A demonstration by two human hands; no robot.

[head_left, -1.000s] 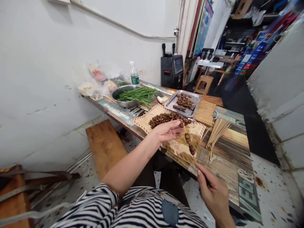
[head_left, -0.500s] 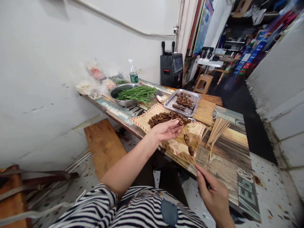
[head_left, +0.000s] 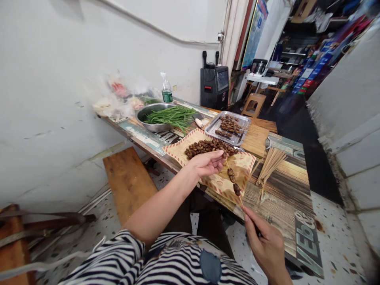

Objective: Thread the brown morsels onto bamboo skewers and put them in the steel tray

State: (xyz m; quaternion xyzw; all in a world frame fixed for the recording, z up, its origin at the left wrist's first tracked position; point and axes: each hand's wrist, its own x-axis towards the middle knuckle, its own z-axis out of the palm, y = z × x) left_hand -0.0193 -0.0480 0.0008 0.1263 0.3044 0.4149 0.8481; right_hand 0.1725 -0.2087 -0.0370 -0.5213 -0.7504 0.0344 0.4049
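Observation:
My right hand (head_left: 265,242) pinches the lower end of a bamboo skewer (head_left: 241,203), which slants up and to the left. Two brown, ridged silkworm pupae (head_left: 230,174) are threaded along it. At the skewer's top end, the fingertips of my left hand (head_left: 208,163) are closed on another pupa (head_left: 225,154); whether the point has gone through it I cannot tell. Just behind that hand, a heap of loose pupae (head_left: 202,147) lies on a paper sheet with a striped border (head_left: 175,150). Finished-looking pupa skewers (head_left: 230,126) rest in a metal tray (head_left: 210,130) farther back.
A bundle of bare skewers (head_left: 270,164) lies on the table (head_left: 285,206) at right. A metal bowl (head_left: 157,128) holds green stalks (head_left: 170,116), with plastic bags (head_left: 114,101) and a bottle (head_left: 166,93) behind. A wooden bench (head_left: 129,182) stands at left, a black speaker (head_left: 214,87) beyond the table.
The left fingers and the pupa they hold stay at the skewer's top end. The skewer and right hand have shifted very slightly left in view; the rest of the scene looks the same.

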